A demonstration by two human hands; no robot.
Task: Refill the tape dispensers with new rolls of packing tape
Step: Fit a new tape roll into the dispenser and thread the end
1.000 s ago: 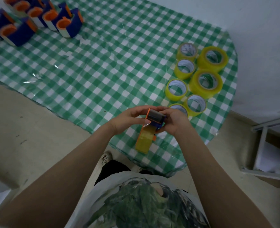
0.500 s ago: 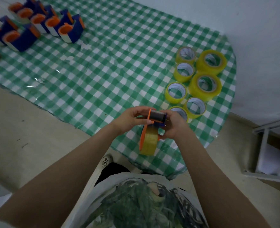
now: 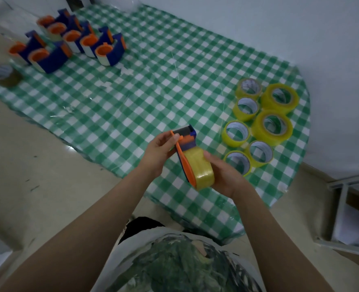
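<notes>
Glossy checked tablecloth point(image 3: 153, 85); plastic dispensers point(image 3: 109, 51)

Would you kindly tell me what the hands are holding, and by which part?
One tape dispenser: the left hand pinches its orange-and-blue head end; the right hand cups the yellow tape roll in it.

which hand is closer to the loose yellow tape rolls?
Right. The right hand sits just beside the loose tape rolls; the left hand grips the dispenser's far side, farther away.

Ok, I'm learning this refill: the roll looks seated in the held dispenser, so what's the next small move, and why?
Probably feed the tape over the grey roller: the yellow roll sits in the dispenser, the right hand cups it, the left hand pinches the roller end.
</notes>
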